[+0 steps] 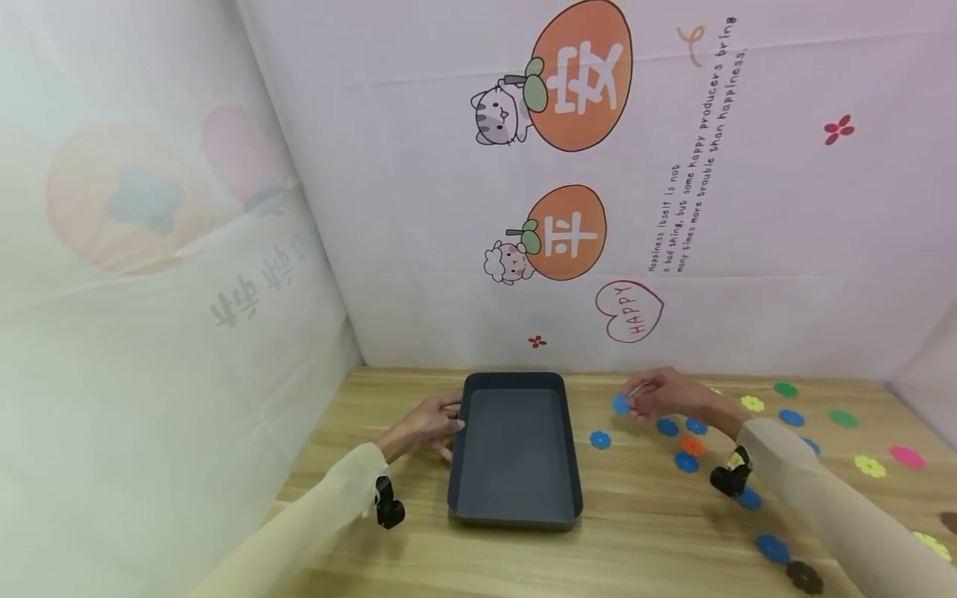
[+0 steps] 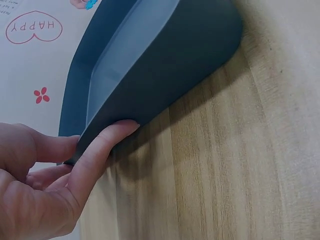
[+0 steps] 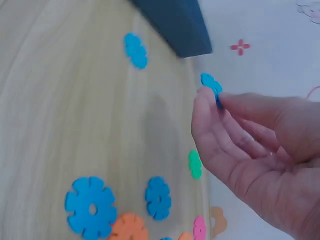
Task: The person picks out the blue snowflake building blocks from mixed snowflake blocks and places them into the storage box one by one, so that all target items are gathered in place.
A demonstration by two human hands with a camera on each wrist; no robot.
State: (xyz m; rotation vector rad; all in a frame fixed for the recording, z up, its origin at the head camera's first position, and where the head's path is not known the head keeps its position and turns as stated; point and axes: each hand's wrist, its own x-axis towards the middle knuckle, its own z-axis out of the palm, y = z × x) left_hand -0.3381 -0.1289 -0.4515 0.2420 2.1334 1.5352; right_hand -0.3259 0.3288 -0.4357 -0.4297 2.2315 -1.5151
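Note:
A dark grey rectangular tray (image 1: 516, 453) stands on the wooden table, long sides running away from me. At its left side is my left hand (image 1: 431, 425); in the left wrist view the thumb is at the rim and a finger lies along the outer wall, so the hand holds that side wall. To the right of the tray, my right hand (image 1: 661, 394) pinches a blue flower-shaped plastic disc (image 3: 212, 87) between thumb and fingertips, raised over the table. Another blue flower disc (image 1: 601, 439) lies between the tray and this hand.
Several more flower discs lie scattered at right, among them an orange one (image 1: 692, 446), a yellow one (image 1: 870, 466), a pink one (image 1: 908, 457) and a dark brown one (image 1: 804, 576). A printed white cloth (image 1: 449, 208) hangs behind the table and along its left side.

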